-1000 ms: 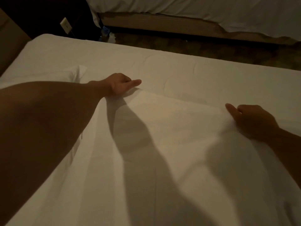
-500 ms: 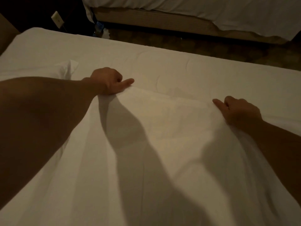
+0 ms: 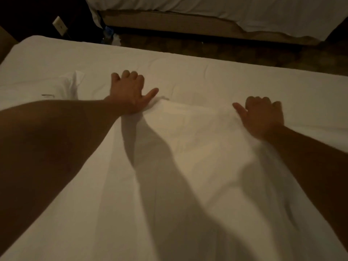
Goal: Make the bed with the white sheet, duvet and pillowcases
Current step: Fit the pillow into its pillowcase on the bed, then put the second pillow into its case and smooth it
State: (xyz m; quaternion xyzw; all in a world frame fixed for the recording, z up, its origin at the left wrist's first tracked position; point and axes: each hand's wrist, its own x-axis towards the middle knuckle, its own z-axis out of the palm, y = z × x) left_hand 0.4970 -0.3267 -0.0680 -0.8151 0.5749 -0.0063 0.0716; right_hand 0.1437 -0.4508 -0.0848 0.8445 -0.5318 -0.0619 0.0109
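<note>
Head view, looking down across a dim room: the left hand [image 3: 130, 91] presses on the far edge of a white sheet [image 3: 188, 157], thumb stretched toward the middle, fingers curled over the cloth, which bunches just under the palm; whether it pinches the fabric or only pins it cannot be told. The right hand [image 3: 263, 115] mirrors it well to the side, knuckles bent, thumb pointing inward, resting on the same edge; its grip is likewise unclear. Between the two hands the edge runs as a soft ridge across the bed [image 3: 207, 72], and the sheet trails back toward the person in long folds and shadow.

Beyond the hands, the mattress top appears already covered in smooth white fabric. A pillow [image 3: 69, 85] in white lies to the left, near the left forearm. Past the bed, a strip of dark floor [image 3: 244, 51] separates it from a second bed [image 3: 207, 8].

By this evidence the work looks partway through: a layer is being spread, not yet flat or tucked, and the duvet cannot be identified for certain.
</note>
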